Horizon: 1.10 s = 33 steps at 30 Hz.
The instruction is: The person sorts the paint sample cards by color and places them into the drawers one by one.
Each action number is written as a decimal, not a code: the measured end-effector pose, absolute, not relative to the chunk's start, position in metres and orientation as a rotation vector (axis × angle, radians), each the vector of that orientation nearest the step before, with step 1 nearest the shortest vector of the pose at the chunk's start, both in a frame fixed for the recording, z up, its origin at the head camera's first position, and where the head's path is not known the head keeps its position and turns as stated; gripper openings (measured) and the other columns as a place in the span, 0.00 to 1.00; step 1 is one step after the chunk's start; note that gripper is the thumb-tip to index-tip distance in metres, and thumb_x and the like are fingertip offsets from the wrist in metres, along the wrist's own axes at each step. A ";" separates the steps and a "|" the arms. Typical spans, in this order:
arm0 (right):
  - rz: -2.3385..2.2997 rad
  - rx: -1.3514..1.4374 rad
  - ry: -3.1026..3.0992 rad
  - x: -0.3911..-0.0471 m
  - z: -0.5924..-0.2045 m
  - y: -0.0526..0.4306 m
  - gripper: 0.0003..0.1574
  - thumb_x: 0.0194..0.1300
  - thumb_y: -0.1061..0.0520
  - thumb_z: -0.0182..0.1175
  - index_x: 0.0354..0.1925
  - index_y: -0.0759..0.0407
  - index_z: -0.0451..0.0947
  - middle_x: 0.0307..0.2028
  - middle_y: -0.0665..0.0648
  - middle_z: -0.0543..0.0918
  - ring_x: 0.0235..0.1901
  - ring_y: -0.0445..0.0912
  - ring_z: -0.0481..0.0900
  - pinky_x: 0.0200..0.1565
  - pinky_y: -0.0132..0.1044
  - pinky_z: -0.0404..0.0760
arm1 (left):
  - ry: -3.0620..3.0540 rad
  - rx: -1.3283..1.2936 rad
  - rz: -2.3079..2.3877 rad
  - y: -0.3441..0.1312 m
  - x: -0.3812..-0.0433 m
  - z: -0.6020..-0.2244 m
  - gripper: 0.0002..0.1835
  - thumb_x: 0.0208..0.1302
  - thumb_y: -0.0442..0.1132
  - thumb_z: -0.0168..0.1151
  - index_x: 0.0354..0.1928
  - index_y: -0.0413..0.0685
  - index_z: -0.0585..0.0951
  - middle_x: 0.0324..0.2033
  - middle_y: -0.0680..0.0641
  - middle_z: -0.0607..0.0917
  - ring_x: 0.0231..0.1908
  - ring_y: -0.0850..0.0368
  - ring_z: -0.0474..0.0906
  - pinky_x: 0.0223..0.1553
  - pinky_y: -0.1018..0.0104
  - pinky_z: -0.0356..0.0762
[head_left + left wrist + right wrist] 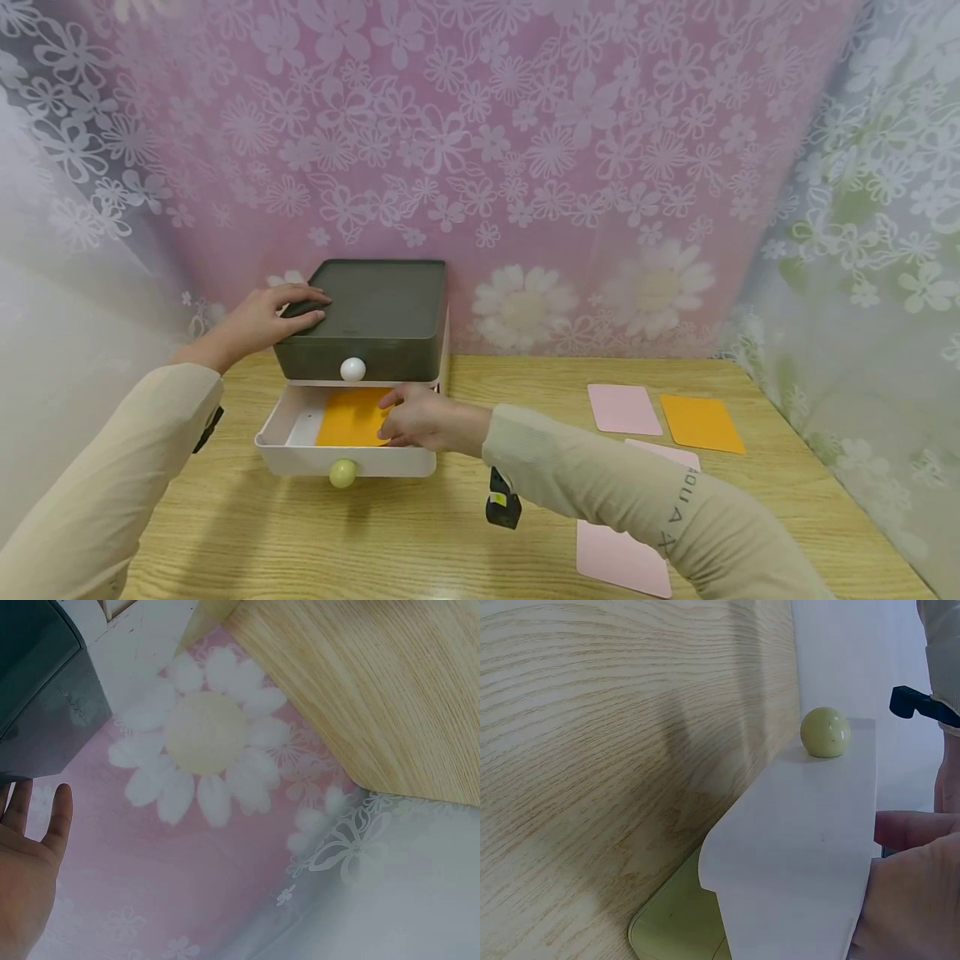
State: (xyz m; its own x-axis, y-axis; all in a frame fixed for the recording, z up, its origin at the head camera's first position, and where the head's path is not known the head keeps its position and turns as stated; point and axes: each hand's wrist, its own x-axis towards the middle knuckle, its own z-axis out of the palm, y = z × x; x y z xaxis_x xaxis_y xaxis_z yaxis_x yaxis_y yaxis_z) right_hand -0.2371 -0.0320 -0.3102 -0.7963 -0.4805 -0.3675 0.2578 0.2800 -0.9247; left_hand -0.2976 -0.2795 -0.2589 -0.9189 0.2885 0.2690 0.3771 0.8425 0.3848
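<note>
A small drawer chest with a dark grey-green top (382,296) stands on the table, its white lower drawer (273,458) pulled out. An orange card (352,417) lies in that drawer. My right hand (431,419) reaches over the drawer's right side, fingertips apart at the card, whose right edge they hide. In the right wrist view the hand (922,892) is behind the white drawer front (795,832) with its yellow-green knob (826,733). My left hand (266,321) rests on the chest's left top edge, fingers extended; the left wrist view shows part of it (34,862).
At the right of the table lie a pink card (625,409), an orange card (702,423) and more pink cards (624,560), one partly under the right sleeve. A white knob (352,369) sits on the upper drawer. A flowered curtain (525,167) hangs behind.
</note>
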 end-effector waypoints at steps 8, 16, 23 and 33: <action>-1.523 -0.225 2.027 -0.230 -0.306 -0.028 0.31 0.54 0.74 0.56 0.57 0.69 0.63 0.64 0.65 0.59 0.55 0.55 0.70 0.52 0.45 0.76 | -2.822 -0.519 -0.650 -0.278 -0.296 -0.257 0.19 0.64 0.49 0.55 0.54 0.52 0.77 0.58 0.42 0.74 0.61 0.41 0.64 0.59 0.40 0.60; -1.534 -0.369 2.108 -0.225 -0.302 -0.018 0.27 0.54 0.73 0.55 0.54 0.67 0.67 0.56 0.66 0.67 0.49 0.53 0.72 0.51 0.45 0.76 | -2.822 -0.531 -0.635 -0.279 -0.296 -0.257 0.19 0.64 0.50 0.55 0.54 0.50 0.77 0.58 0.41 0.74 0.60 0.40 0.65 0.59 0.40 0.60; -1.679 -0.508 2.061 -0.229 -0.301 0.008 0.20 0.60 0.70 0.53 0.52 0.69 0.69 0.51 0.66 0.74 0.49 0.55 0.74 0.51 0.42 0.77 | -2.819 -0.542 -0.634 -0.279 -0.295 -0.258 0.19 0.64 0.49 0.55 0.54 0.50 0.77 0.58 0.41 0.74 0.60 0.40 0.65 0.59 0.40 0.61; -1.727 -0.599 2.195 -0.236 -0.321 0.066 0.18 0.63 0.65 0.53 0.51 0.70 0.70 0.48 0.68 0.75 0.40 0.45 0.76 0.46 0.38 0.78 | -2.832 -0.523 -0.653 -0.279 -0.296 -0.257 0.20 0.64 0.50 0.55 0.54 0.51 0.77 0.59 0.41 0.73 0.61 0.40 0.63 0.60 0.39 0.59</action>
